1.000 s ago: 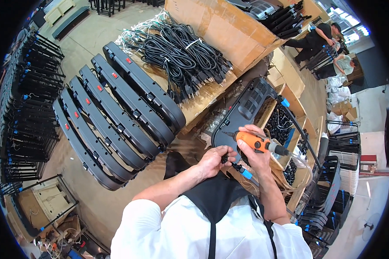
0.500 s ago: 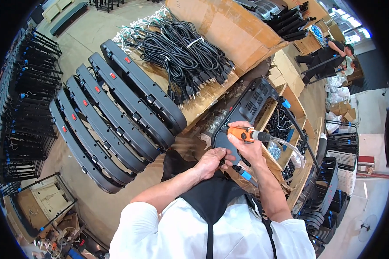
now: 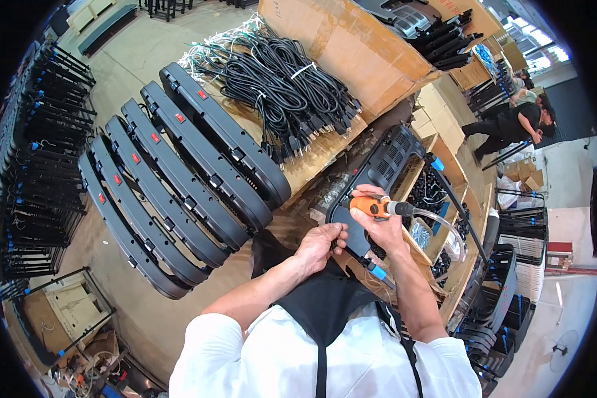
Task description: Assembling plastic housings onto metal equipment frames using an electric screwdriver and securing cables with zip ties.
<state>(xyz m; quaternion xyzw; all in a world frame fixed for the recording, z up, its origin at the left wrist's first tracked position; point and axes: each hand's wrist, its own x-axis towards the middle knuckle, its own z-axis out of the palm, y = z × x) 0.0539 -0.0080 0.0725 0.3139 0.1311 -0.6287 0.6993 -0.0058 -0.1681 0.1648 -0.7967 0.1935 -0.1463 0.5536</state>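
Right of centre, the right hand [image 3: 382, 227] grips the orange power tool [image 3: 371, 207] over the black panel [image 3: 386, 158]. Near centre, the left hand [image 3: 320, 245] is curled beside the panel's lower end; its contents are unclear. Six curved housings [image 3: 222, 129] occupy left of centre; black cords [image 3: 292, 89] lie at upper centre.

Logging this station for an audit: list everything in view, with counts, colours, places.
Power screwdriver: one, orange, right of centre, gripped
Vented housing: one, black, by the screwdriver
Switch housings: six, black with red switches, row left of centre
Power cords: many, black, top centre
Cardboard sheet: one, brown, right of cords
Wooden parts bin: one, tan, right
Frames: many, black, far left
Co-workers: at least two, upper right
Smaller background items: uncounted
Apron: one, black, on wearer
Shirt: one, white, on wearer
Left hand: one, bare, beside vented housing
Right hand: one, bare, around screwdriver
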